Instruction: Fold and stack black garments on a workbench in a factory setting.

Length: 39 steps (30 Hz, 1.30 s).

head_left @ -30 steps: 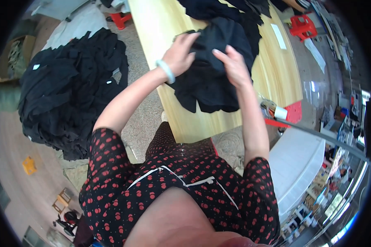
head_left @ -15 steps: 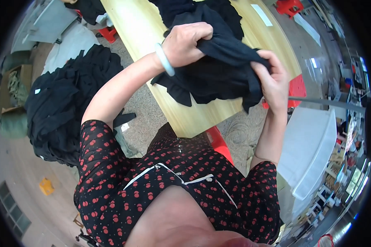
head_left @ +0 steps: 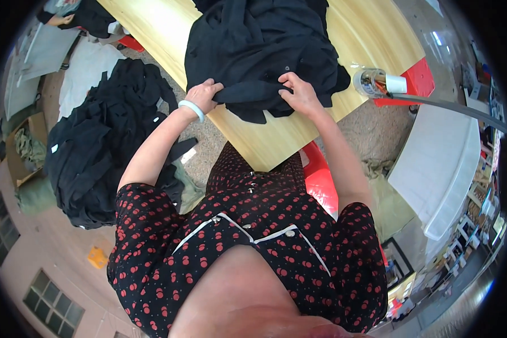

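A black garment (head_left: 248, 48) lies spread over the near end of a pale wooden table (head_left: 270, 143). Its near edge forms a folded band that runs between my two hands. At the left end of the band, my left hand (head_left: 203, 96), with a pale bangle (head_left: 192, 111) on the wrist, pinches the cloth. My right hand (head_left: 300, 97) grips the other end between thumb and fingers. Small button-like spots show on the cloth just beyond the right hand. More dark cloth sticks out beneath the band, over the tabletop.
A jar of tools (head_left: 369, 83) and a white cup (head_left: 396, 84) sit near the table's right edge, by a red stool (head_left: 419, 79). Left of the table is a large heap of black garments (head_left: 104, 146). Another person's hand (head_left: 62, 21) shows at the far left.
Both hands have come down and nearer to me. The garment, bunched and lifted before, now lies flatter on the table with its band drawn out between the hands. The jar has come into view.
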Each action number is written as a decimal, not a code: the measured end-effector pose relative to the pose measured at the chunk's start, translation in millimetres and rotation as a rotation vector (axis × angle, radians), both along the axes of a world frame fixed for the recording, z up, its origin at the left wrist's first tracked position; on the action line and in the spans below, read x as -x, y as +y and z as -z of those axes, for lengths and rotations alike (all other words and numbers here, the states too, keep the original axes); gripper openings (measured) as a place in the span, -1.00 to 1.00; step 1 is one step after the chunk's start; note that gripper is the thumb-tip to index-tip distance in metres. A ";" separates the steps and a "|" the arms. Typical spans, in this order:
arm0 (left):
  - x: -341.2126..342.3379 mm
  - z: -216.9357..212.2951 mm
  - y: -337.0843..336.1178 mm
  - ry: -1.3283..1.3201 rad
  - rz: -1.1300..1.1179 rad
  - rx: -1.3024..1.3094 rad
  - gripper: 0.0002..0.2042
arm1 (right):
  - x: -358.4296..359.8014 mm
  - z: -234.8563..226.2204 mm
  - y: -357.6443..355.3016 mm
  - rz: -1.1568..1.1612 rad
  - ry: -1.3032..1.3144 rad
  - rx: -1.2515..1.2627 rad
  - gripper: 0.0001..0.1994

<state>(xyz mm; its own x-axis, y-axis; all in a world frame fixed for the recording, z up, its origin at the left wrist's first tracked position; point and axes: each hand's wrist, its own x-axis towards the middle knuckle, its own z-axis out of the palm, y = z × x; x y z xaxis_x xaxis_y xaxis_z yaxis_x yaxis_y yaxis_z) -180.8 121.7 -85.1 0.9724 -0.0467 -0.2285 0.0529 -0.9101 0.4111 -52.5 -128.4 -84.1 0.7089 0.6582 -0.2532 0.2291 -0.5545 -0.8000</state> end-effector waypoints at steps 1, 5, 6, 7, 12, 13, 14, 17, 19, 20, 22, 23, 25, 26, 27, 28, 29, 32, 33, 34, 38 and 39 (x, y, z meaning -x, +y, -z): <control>0.9 2.0 0.5 0.014 0.012 0.008 -0.72 | 2.4 0.1 1.0 0.012 0.014 0.008 -0.71; -20.9 -0.3 -26.1 -0.061 -0.123 0.424 -0.74 | 9.2 -11.6 1.3 -0.021 0.100 0.035 -0.74; -31.6 4.2 -36.3 -0.038 -0.211 0.496 -0.74 | 11.9 -16.6 1.5 -0.011 0.143 0.028 -0.74; -40.2 9.8 -47.6 -0.103 -0.276 0.463 -0.69 | 15.5 -16.1 2.8 0.002 0.141 0.033 -0.74; -68.6 20.9 -78.3 -0.089 -0.347 0.342 -0.67 | 31.9 -18.5 10.5 -0.061 -0.249 0.151 -0.74; -72.1 22.0 -80.0 -0.046 -0.346 0.307 -0.69 | 35.3 -20.5 13.3 -0.045 -0.258 0.157 -0.74; -71.8 27.5 -81.7 -0.029 -0.355 0.345 -0.71 | 40.3 -21.7 16.0 -0.051 -0.308 0.251 -0.77; -73.1 32.7 -74.2 -0.060 -0.289 0.370 -0.72 | 49.3 -24.3 24.5 -0.025 -0.373 0.398 -0.86; -68.8 20.6 -70.9 -0.227 -0.232 0.422 -0.78 | 51.8 -21.2 23.9 0.029 -0.743 0.094 -0.88; -66.3 11.6 -68.6 -0.270 -0.220 0.458 -0.80 | 52.6 -24.6 23.5 0.047 -0.753 0.105 -0.88; -61.2 -3.5 -63.0 -0.380 -0.164 0.446 -0.81 | 54.1 -45.2 31.8 0.058 -0.664 -0.012 -0.88; -61.4 -7.3 -61.0 -0.428 -0.141 0.495 -0.81 | 54.5 -42.5 33.5 0.079 -0.625 -0.045 -0.86; -59.6 -10.2 -56.6 -0.425 -0.142 0.562 -0.80 | 60.5 -48.1 40.1 0.161 -0.366 -0.031 -0.86; -58.1 -7.4 -55.1 -0.419 -0.135 0.562 -0.80 | 64.2 -49.4 41.9 0.230 -0.104 -0.023 -0.85; -59.2 -3.8 -52.3 -0.428 -0.117 0.544 -0.80 | 64.8 -46.1 41.4 0.235 -0.106 -0.026 -0.85; -59.8 0.5 -49.9 -0.436 -0.100 0.524 -0.80 | 65.6 -39.1 38.3 0.183 -0.134 -0.021 -0.84; -60.4 5.6 -48.6 -0.435 -0.096 0.520 -0.80 | 65.8 -33.7 36.3 0.129 -0.160 -0.016 -0.83; -62.2 5.4 -51.6 0.169 -0.343 0.858 -0.82 | 60.5 -28.4 34.5 0.090 -0.212 -0.003 -0.83; -65.6 4.6 -51.6 0.163 -0.341 0.855 -0.82 | 58.1 -27.9 35.5 0.090 -0.217 -0.007 -0.83; -68.9 4.3 -51.7 0.293 -0.417 0.954 -0.82 | 56.4 -26.5 36.0 0.085 -0.278 0.015 -0.84; -77.9 14.4 -51.2 0.432 -0.405 1.042 -0.75 | 49.8 -15.7 39.5 -0.030 -0.432 0.241 -0.87; -79.0 17.3 -49.9 0.441 -0.383 1.012 -0.72 | 48.7 -16.2 42.5 -0.039 -0.415 0.260 -0.86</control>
<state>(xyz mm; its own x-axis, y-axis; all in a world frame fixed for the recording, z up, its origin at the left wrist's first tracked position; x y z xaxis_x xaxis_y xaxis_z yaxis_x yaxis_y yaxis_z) -101.8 71.8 -102.4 0.8080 -0.1215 -0.5765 0.5722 -0.0710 0.8170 -101.2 -85.9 -67.9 0.7608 0.6388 -0.1144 0.5238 -0.7085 -0.4729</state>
